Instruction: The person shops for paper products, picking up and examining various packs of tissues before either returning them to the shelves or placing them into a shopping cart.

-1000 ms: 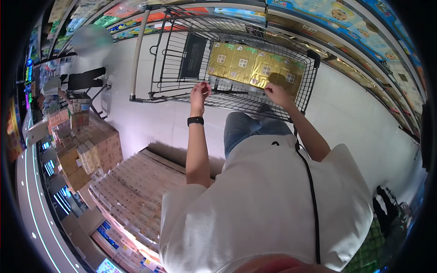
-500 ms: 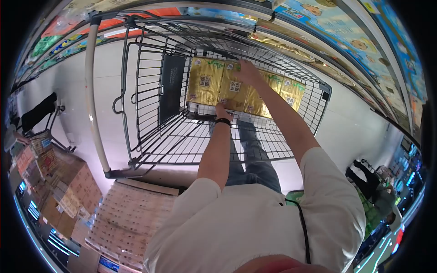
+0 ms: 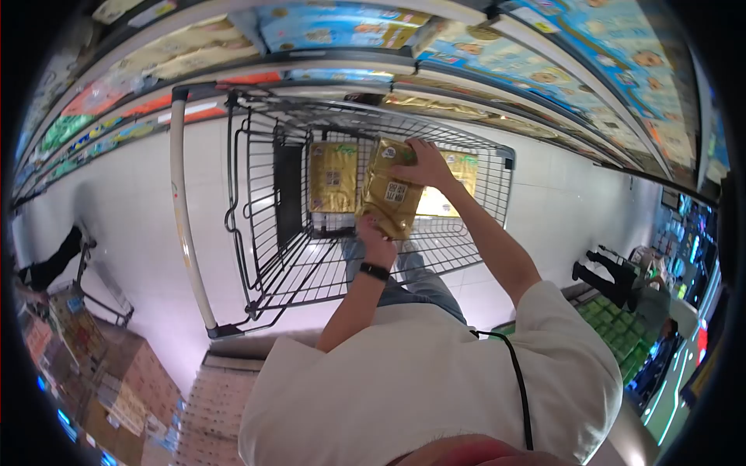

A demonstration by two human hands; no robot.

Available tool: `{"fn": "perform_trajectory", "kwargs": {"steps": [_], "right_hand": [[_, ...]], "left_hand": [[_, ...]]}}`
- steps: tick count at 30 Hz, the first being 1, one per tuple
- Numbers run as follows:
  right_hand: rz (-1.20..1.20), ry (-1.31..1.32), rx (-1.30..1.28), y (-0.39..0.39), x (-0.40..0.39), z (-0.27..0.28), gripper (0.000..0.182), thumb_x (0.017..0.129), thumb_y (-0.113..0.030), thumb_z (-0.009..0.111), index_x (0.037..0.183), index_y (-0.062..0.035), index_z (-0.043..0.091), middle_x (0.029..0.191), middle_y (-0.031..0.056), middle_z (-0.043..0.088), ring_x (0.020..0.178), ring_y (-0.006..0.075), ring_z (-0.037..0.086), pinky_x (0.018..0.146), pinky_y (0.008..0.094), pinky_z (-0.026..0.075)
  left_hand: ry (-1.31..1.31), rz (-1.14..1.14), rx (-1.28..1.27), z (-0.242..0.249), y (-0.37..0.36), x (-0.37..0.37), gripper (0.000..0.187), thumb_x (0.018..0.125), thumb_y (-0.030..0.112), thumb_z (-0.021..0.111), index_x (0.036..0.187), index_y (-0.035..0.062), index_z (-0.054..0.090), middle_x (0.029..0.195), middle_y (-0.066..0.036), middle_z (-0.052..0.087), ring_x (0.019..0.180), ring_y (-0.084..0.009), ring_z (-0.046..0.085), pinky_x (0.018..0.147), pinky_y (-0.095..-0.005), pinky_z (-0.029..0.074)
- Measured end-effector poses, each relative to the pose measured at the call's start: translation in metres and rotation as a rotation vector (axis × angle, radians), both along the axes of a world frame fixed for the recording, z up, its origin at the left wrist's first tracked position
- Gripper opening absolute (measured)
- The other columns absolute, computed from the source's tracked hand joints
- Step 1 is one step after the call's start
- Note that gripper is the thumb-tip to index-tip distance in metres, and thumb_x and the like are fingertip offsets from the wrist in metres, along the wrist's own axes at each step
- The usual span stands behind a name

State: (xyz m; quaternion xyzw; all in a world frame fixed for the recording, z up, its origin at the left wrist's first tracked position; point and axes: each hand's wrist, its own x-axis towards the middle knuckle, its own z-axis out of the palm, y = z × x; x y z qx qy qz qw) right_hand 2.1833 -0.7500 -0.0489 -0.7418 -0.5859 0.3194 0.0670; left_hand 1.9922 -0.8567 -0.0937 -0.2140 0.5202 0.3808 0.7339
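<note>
Between my two hands is a shiny gold plastic-wrapped pack (image 3: 391,192) with a white label, tilted and raised above the cart's floor. My left hand (image 3: 376,236), with a dark band on the wrist, grips its near lower end. The fingers of my right hand (image 3: 423,165) are closed over its far right side. Below, in the wire shopping cart (image 3: 291,289), another gold pack (image 3: 333,177) lies to the left. More gold packs (image 3: 464,175) lie to the right, partly hidden behind my right arm and the held pack.
Shelves (image 3: 521,70) of packaged goods run along the far side. The cart's handle bar (image 3: 185,217) is at the left. Stacked cartons (image 3: 132,388) stand at lower left. A person (image 3: 649,303) is at the right beside green packs (image 3: 614,330).
The middle gold pack has been lifted out of the row and tilted, leaving one pack to its left and others to its right. Both hands have come up with it, and the view has shifted.
</note>
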Motion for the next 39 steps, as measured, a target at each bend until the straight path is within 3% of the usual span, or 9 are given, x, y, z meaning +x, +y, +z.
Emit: {"fn": "perform_trajectory", "kwargs": {"steps": [5, 9, 10, 14, 20, 25, 30, 32, 39], "right_hand": [[-0.615, 0.437, 0.243, -0.127, 0.086, 0.199, 0.056, 0.077, -0.043, 0.081, 0.113, -0.0085, 0.057, 0.11, 0.0094, 0.061, 0.106, 0.0223, 0.055, 0.093, 0.0374, 0.045], [-1.059, 0.911, 0.484, -0.265, 0.141, 0.257, 0.058, 0.087, -0.034, 0.072, 0.132, -0.0141, 0.043, 0.124, 0.011, 0.057, 0.115, 0.0235, 0.054, 0.098, 0.0393, 0.044], [-1.05, 1.019, 0.514, -0.298, 0.151, 0.251, 0.067, 0.09, -0.034, 0.068, 0.144, -0.0151, 0.033, 0.133, 0.0113, 0.054, 0.124, 0.0241, 0.052, 0.102, 0.0411, 0.043], [-1.244, 1.042, 0.772, -0.421, 0.144, 0.228, 0.072, 0.092, -0.037, 0.065, 0.151, -0.0175, 0.028, 0.14, 0.011, 0.051, 0.129, 0.0254, 0.05, 0.107, 0.0441, 0.041], [-1.241, 1.922, 1.068, -0.61, 0.156, 0.137, 0.059, 0.1, -0.04, 0.052, 0.146, -0.0059, 0.04, 0.147, 0.0123, 0.049, 0.135, 0.0298, 0.046, 0.113, 0.0473, 0.036], [-1.209, 1.887, 1.29, -0.722, 0.169, 0.13, 0.064, 0.098, -0.043, 0.054, 0.15, -0.0097, 0.036, 0.148, 0.0114, 0.047, 0.137, 0.0283, 0.044, 0.116, 0.0485, 0.033], [-1.035, 1.632, 1.329, -0.772, 0.216, 0.15, 0.094, 0.081, -0.035, 0.079, 0.156, -0.0179, 0.025, 0.154, 0.0086, 0.038, 0.141, 0.0271, 0.039, 0.114, 0.0462, 0.035], [-1.009, 1.491, 1.102, -0.773, 0.25, 0.157, 0.106, 0.073, -0.028, 0.084, 0.157, -0.0181, 0.02, 0.153, 0.0072, 0.036, 0.139, 0.0259, 0.039, 0.111, 0.0441, 0.038], [-1.004, 1.486, 0.982, -0.757, 0.386, 0.16, 0.085, 0.08, -0.031, 0.076, 0.15, -0.0147, 0.03, 0.14, 0.0084, 0.047, 0.128, 0.0258, 0.048, 0.098, 0.0462, 0.049]], "left_hand": [[0.097, -0.502, 0.677, 0.193, 0.014, -0.014, 0.067, 0.082, 0.015, 0.053, 0.146, 0.0084, 0.033, 0.135, -0.01, 0.046, 0.121, -0.0231, 0.047, 0.104, -0.0392, 0.035], [0.474, -1.32, 1.943, 0.331, 0.008, 0.034, 0.088, 0.078, 0.031, 0.07, 0.153, 0.0048, 0.033, 0.141, -0.018, 0.037, 0.126, -0.0316, 0.045, 0.113, -0.0494, 0.017], [0.642, -1.3, 2.101, 0.354, -0.009, 0.06, 0.094, 0.074, 0.03, 0.075, 0.153, 0.004, 0.033, 0.142, -0.019, 0.035, 0.128, -0.0335, 0.041, 0.112, -0.0464, 0.024], [0.356, -1.082, 2.093, 0.363, -0.087, 0.153, 0.101, 0.066, 0.013, 0.081, 0.153, 0.003, 0.03, 0.144, -0.021, 0.031, 0.133, -0.0374, 0.037, 0.11, -0.0457, 0.035], [0.128, -1.192, 2.436, 0.343, -0.235, 0.265, 0.084, 0.059, 0.01, 0.079, 0.138, 0.0056, 0.048, 0.133, -0.016, 0.045, 0.124, -0.0348, 0.046, 0.102, -0.0443, 0.045], [-0.047, -1.12, 2.651, 0.35, -0.347, 0.331, 0.077, 0.062, 0.02, 0.077, 0.134, 0.0039, 0.055, 0.137, -0.021, 0.046, 0.122, -0.0383, 0.051, 0.101, -0.044, 0.047], [-0.18, -1.081, 2.504, 0.362, -0.374, 0.38, 0.091, 0.059, 0.011, 0.079, 0.143, 0.0062, 0.044, 0.142, -0.02, 0.041, 0.132, -0.0356, 0.043, 0.107, -0.0468, 0.041], [-0.275, -1.062, 2.333, 0.346, -0.378, 0.408, 0.106, 0.062, 0.004, 0.077, 0.152, 0.01, 0.021, 0.151, -0.019, 0.029, 0.141, -0.0327, 0.031, 0.111, -0.0471, 0.038], [-0.38, -0.963, 1.622, 0.295, -0.401, 0.532, 0.115, 0.073, 0.005, 0.08, 0.157, 0.0146, 0.001, 0.153, -0.016, 0.026, 0.142, -0.0297, 0.03, 0.111, -0.0429, 0.038]]}}
